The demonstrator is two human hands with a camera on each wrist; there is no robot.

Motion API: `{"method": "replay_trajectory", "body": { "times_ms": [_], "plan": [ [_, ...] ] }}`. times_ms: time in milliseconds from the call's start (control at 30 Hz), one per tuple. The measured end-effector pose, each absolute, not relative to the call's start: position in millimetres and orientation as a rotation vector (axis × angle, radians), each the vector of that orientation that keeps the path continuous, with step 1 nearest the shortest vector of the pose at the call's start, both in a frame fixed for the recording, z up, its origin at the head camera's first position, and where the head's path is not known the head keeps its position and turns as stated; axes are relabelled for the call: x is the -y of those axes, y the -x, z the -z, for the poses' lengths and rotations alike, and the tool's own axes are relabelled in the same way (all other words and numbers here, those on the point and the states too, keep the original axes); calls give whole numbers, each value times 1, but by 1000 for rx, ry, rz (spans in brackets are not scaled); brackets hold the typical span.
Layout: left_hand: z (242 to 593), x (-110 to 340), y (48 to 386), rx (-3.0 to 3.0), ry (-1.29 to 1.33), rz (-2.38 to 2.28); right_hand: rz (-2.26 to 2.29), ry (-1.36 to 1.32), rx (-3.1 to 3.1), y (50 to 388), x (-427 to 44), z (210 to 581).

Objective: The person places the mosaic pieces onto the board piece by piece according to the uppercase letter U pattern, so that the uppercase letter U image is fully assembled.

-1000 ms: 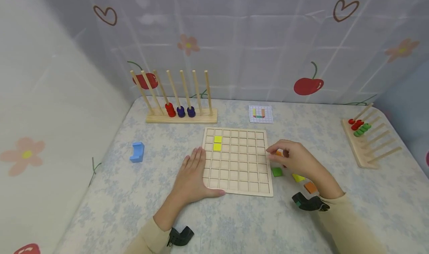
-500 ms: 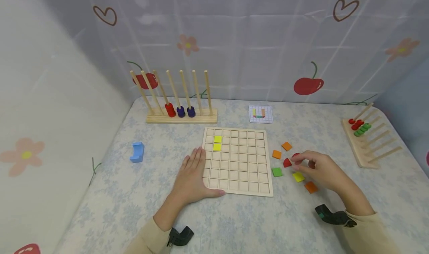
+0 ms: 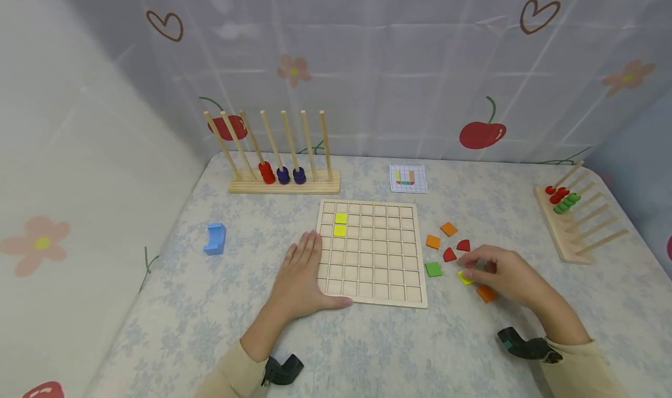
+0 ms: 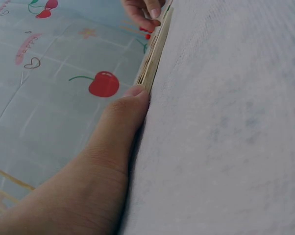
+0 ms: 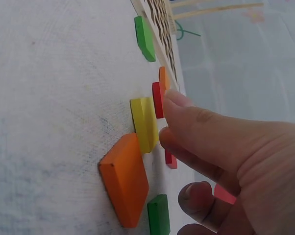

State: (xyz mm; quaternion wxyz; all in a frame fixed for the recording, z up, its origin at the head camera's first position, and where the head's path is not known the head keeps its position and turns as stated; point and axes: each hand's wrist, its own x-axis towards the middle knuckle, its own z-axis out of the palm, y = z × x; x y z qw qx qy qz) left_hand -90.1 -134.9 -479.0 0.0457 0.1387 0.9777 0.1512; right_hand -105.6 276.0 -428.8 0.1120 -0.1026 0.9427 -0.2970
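The wooden grid board (image 3: 374,258) lies flat, with two yellow squares (image 3: 340,224) in its upper left cells. My left hand (image 3: 299,278) rests against it, fingers along the left side and thumb at the near edge. Right of the board, my right hand (image 3: 509,275) hovers over the loose pieces, thumb and fingertips bent above a yellow tile (image 5: 145,124). In the right wrist view nothing is visibly pinched. Near that tile are an orange tile (image 5: 124,180), two red quarter pieces (image 3: 449,254) and a green tile (image 3: 433,269).
Two more orange tiles (image 3: 448,229) lie behind the red pieces. A pattern card (image 3: 408,179) sits behind the board, a bead rack (image 3: 285,186) at the back left, another rack (image 3: 564,229) at the right. A blue block (image 3: 214,238) lies left. Another green piece (image 5: 159,215) shows under my right hand.
My right hand has moved right and nearer from beside the board, uncovering the orange and red pieces, and is now over the yellow tile. My left hand has stayed still.
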Motion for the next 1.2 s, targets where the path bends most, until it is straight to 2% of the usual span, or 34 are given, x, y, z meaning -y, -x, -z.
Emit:
{"method": "replay_trajectory", "body": {
  "times_ms": [300,867,1200],
  "plan": [
    [480,135,90,-2994,-424,-445,882,389,-2728,104,-280,430],
    [478,134,90,-2986,-403,-457,860,276,-2724,106,-274,429],
    [480,135,90,-3008,-419,-445,952,324,-2750,117,-256,428]
  ]
}}
